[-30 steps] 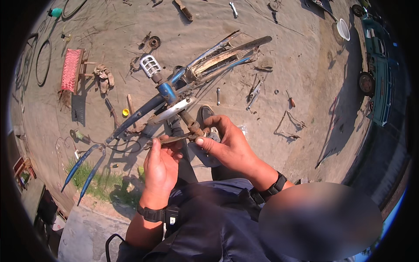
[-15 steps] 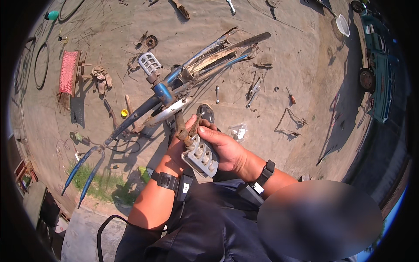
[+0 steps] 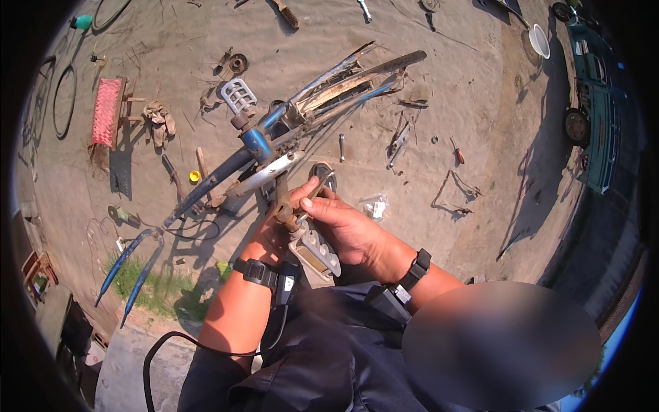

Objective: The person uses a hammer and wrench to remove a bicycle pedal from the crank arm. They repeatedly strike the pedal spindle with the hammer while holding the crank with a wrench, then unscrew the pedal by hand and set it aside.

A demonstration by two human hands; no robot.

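A rusty crank arm on the blue bicycle frame points toward me, with a grey pedal at its near end. My left hand is closed around the crank from the left, partly hidden behind it. In my right hand, thumb pressed on top, is a slim wrench lying against the pedal's axle. Its lower end is hidden by the pedal joint. Across the frame, a second pedal sticks out. The blue fork reaches to the lower left.
Around the frame lie a wrench, pliers, a screwdriver, a clear plastic bag and a yellow cap. A pink-topped stool lies at left. A green three-wheeled cart stands at far right.
The grey pedal has turned on its axle, now showing its edge more. The wrench has swung to the right with my right hand. My left hand stays at the crank.
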